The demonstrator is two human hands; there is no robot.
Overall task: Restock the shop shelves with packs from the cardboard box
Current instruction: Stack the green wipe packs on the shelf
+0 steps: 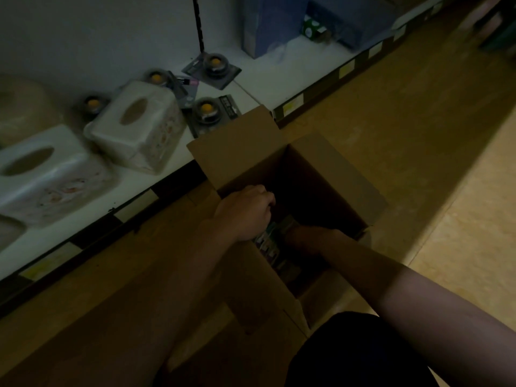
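Observation:
An open cardboard box (240, 141) stands on the floor against the low shelf (262, 88). My left hand (245, 210) reaches over the box's left wall, fingers curled round the top of some packs (269, 243) that show just below it inside the box. My right hand (303, 237) is deeper in the box beside those packs, in dark shadow, so its fingers are hard to make out. On the shelf lie similar carded packs with round yellow-centred items (213, 65), (206, 110).
Two white tissue-box covers (136, 127), (47, 174) sit on the shelf to the left. Blue cartons (268, 23) stand further along it. A price-label strip (293, 107) runs along the shelf's front edge. Tan floor (418, 135) lies right of the box.

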